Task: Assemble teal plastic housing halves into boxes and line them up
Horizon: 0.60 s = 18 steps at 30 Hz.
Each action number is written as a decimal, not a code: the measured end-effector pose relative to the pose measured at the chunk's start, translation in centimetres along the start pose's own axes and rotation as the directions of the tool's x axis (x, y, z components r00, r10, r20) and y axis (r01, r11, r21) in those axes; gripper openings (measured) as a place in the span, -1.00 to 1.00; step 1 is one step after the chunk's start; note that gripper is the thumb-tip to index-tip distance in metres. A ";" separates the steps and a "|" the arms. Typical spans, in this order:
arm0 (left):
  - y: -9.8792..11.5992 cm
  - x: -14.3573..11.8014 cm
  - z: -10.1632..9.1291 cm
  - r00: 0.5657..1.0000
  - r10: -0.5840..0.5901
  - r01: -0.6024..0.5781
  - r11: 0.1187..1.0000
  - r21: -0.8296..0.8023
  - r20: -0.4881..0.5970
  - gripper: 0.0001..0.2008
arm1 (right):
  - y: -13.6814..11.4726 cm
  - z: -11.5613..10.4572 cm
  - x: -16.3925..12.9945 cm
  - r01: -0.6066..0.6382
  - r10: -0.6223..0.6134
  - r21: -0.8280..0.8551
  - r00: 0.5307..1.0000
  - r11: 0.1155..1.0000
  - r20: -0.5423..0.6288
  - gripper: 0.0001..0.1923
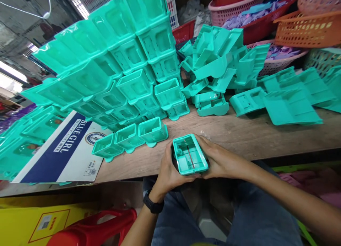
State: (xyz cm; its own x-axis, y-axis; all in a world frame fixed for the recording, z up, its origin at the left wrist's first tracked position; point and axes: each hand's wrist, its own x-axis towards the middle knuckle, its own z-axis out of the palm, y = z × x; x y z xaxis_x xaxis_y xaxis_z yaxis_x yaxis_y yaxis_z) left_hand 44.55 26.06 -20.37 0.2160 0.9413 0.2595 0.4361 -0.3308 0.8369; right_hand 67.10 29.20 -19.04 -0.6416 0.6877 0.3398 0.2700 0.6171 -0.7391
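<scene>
One teal plastic box (190, 154), held between both my hands just at the near edge of the table (239, 132), its open face turned up toward me so the inner compartments and a thin metal strip show; long axis running away from me and slightly to the left; my left hand (166, 169) wrapped around its left wall with the thumb along the near corner, my right hand (220, 160) cupped against its right wall and far end, both closed firmly on the box, neither nearer than the other; black wristband (152, 204) on the left wrist; three like boxes in a row (130, 136) on the table just ahead and to the left, close to my left hand; behind them a tall tilted stack of the same teal boxes (117, 64), leaning over a printed cardboard sheet (64, 150); a loose heap of teal parts (215, 64) well ahead and to the right, flat teal pieces (290, 103) beyond that; open bare wood directly ahead of the box and to its right; coloured baskets (309, 29) at the far back; red stool (98, 226) below left, off the table.
</scene>
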 end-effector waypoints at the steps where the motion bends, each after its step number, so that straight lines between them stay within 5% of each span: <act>1: 0.0 0.0 0.0 1.000 0.003 -0.003 1.000 0.002 0.003 0.18 | 0.0 -0.1 0.1 -0.002 0.002 -0.004 1.000 1.000 0.004 0.15; 8: 0.1 0.2 -0.3 0.999 0.005 -0.005 1.000 0.001 0.046 0.20 | -0.6 -0.2 0.3 -0.015 0.015 -0.004 1.000 1.000 -0.004 0.11; 18: 0.4 0.4 -1.0 0.996 0.022 -0.023 1.000 0.012 0.090 0.16 | 0.5 -0.6 -0.6 -0.033 0.037 -0.053 0.996 0.998 0.078 0.43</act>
State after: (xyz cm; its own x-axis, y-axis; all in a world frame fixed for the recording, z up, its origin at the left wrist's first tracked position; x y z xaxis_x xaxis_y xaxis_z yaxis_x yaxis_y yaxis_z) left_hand 43.90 26.40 -19.43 0.3035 0.9239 0.2330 0.4416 -0.3531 0.8248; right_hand 68.07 29.34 -19.27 -0.6856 0.6777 0.2657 0.3285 0.6137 -0.7180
